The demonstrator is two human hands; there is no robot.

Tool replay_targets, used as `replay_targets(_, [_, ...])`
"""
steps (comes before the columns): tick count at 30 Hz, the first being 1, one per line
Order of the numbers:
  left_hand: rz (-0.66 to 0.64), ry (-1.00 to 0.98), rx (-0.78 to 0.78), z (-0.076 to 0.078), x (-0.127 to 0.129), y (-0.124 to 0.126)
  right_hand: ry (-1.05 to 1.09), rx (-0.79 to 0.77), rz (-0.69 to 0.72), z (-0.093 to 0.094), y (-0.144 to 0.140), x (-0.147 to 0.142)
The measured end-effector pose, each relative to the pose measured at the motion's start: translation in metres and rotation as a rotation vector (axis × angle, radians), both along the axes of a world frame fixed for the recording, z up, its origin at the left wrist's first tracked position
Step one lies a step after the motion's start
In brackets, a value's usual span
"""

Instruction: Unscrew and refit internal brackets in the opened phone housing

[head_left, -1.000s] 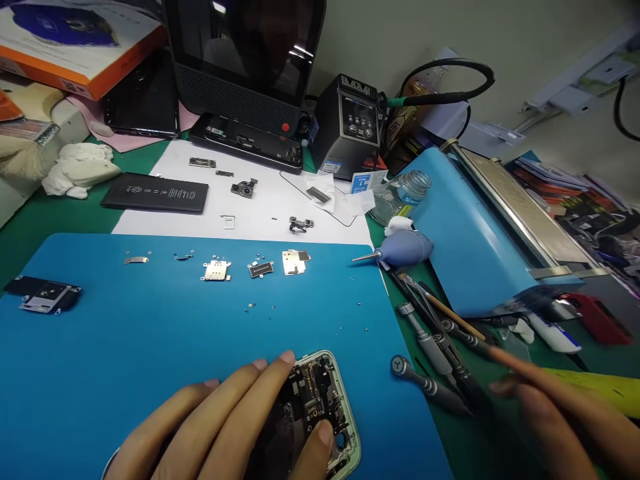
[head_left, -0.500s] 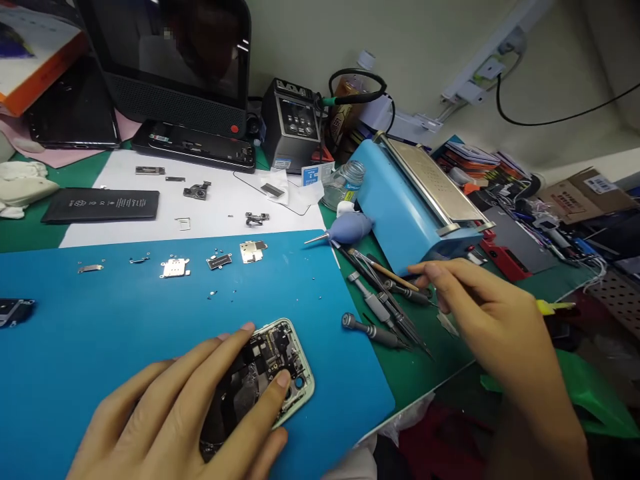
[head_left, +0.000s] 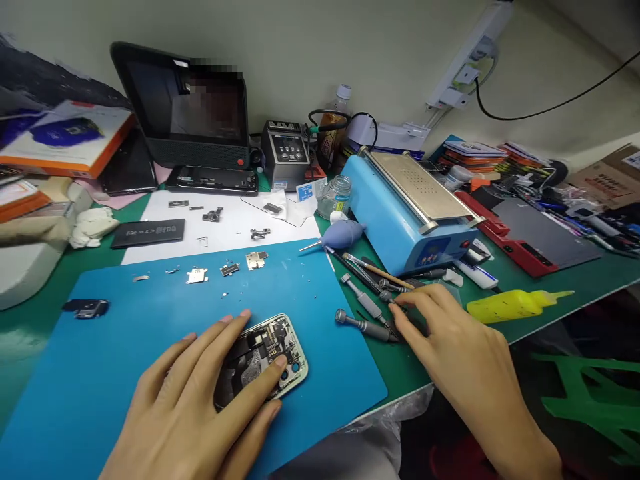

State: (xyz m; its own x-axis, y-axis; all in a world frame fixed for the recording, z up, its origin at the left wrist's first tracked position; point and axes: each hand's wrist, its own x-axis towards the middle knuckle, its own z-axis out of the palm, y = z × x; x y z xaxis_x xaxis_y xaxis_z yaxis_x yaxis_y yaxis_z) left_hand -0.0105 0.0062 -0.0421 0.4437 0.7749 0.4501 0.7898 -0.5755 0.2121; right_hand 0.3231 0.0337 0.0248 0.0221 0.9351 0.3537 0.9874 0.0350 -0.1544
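My left hand (head_left: pixel 195 400) lies over an opened phone (head_left: pixel 270 343) with a pale green frame and holds it against the blue mat (head_left: pixel 165 347). Its fingers reach along one edge, and the thumb side is at the other. The phone's inner boards show at the camera end; the lower end is hidden by the hand. Among the tools on the right, my right hand (head_left: pixel 445 333) is closed, thumb and fingers around what looks like a grey screwdriver (head_left: pixel 385 297); most of it is hidden. Another grey screwdriver (head_left: pixel 367 327) and a brush (head_left: pixel 380 270) lie beside it.
Small phone parts, such as a metal plate (head_left: pixel 197 275), lie along the mat's far side. Behind are a battery (head_left: pixel 149 233), a blue air blower (head_left: pixel 343 235), a glass jar (head_left: pixel 335 198) and a blue heating machine (head_left: pixel 395 230). A yellow bottle (head_left: pixel 510 307) lies right.
My right hand has moved left and down onto the tools, its fingertips now at a grey screwdriver. The camera view has shifted, showing more of the left side. My left hand stays on the phone.
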Motion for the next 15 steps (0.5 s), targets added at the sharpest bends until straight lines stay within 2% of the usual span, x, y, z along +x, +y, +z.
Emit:
replay_targets(3, [0.042,0.044,0.021,0.003,0.004,-0.004,0.150,0.158,-0.078,0.010,0.002,-0.009])
replay_targets(5, [0.070,0.075,0.036,0.004,0.005,-0.007,0.426,0.239,-0.093,0.014,0.006,-0.022])
replay_targets(7, [0.085,0.090,0.036,0.004,0.006,-0.009,0.826,0.191,-0.006,0.014,0.013,-0.039])
replay_targets(9, [0.093,0.088,0.022,0.004,0.005,-0.009,1.037,0.052,0.112,0.008,0.022,-0.055])
replay_targets(11, [0.100,0.073,0.003,0.003,0.003,-0.008,1.057,-0.042,0.163,-0.001,0.032,-0.065])
replay_targets(15, [0.112,0.031,-0.015,0.001,0.002,-0.006,0.954,-0.056,0.133,-0.015,0.043,-0.070])
